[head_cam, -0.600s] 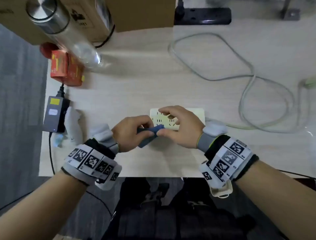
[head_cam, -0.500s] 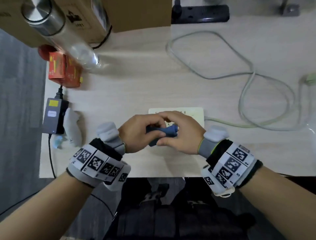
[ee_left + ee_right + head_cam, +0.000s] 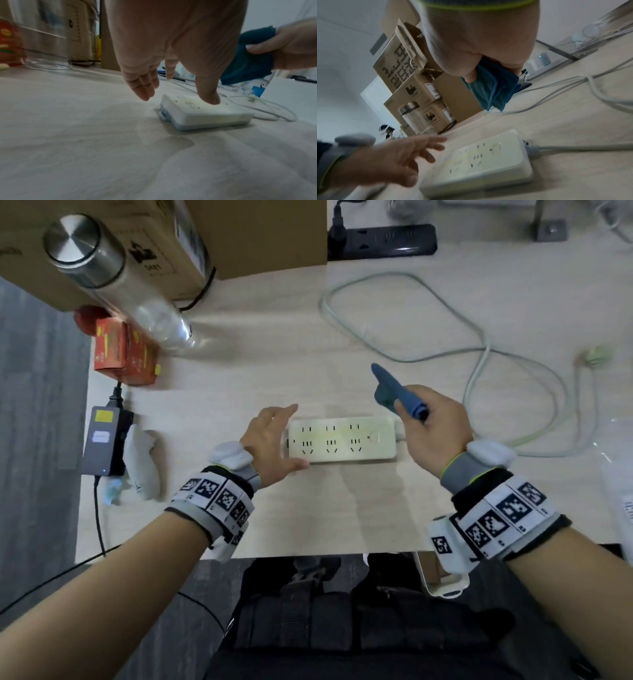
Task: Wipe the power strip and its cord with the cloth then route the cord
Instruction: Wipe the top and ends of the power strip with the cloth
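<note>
White and slightly yellowed, the strip point(image 3: 342, 439) lay flat on the desk point(image 3: 342, 508), its cord point(image 3: 479, 364) looping away to the right. No writing on it could be read. The left hand point(image 3: 270, 445), fingers straight and spread, reached its left end. The right hand point(image 3: 433, 426) gripped the cloth point(image 3: 394, 393) above the right end; half a second earlier both hands had held it together.
</note>
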Demonstrator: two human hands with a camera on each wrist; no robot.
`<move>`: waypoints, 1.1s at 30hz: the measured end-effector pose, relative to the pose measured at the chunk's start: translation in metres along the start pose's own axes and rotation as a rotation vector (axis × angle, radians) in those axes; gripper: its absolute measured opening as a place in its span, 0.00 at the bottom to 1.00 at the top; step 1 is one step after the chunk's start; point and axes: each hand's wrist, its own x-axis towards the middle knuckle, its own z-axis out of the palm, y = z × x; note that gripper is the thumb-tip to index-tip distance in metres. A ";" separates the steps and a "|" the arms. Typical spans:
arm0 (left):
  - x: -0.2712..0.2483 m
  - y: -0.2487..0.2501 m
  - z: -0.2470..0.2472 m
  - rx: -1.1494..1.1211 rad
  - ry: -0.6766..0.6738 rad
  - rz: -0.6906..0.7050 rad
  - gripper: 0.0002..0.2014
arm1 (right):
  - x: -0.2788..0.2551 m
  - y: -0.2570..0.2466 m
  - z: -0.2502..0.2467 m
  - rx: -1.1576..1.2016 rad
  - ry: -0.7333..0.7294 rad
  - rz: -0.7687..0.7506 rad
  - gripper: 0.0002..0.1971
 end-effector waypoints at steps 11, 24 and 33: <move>0.014 -0.003 0.004 0.219 -0.104 0.076 0.45 | -0.022 0.057 0.023 -0.646 -0.346 -0.478 0.21; 0.022 -0.014 0.011 0.053 -0.073 0.121 0.43 | -0.003 0.028 0.099 -0.770 -0.414 -0.719 0.29; 0.021 -0.013 0.011 0.077 -0.072 0.092 0.43 | -0.007 0.078 0.034 -0.911 -0.455 -0.592 0.31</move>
